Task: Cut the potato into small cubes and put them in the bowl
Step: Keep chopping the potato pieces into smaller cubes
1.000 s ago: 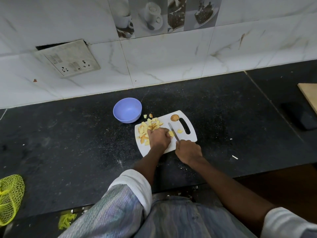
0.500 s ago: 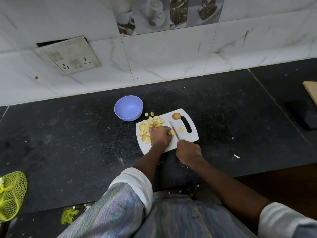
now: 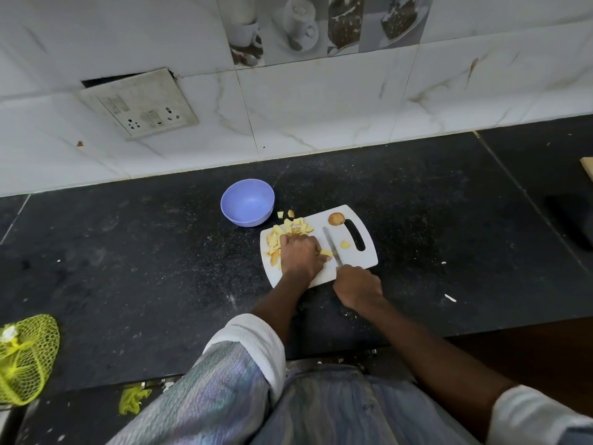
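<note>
Potato piece (image 3: 326,253) (yellow), under left hand (image 3: 300,255) fingertips

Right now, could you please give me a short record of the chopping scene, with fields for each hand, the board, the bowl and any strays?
left hand: curled over a potato piece on the board
right hand: grips the steel knife, blade resting on the board
white plastic cutting board: holds a pile of yellow potato cubes and a brown-skinned potato end
lavender plastic bowl: upright behind the board, no cubes seen inside
strays: two cubes on the black stone counter
</note>
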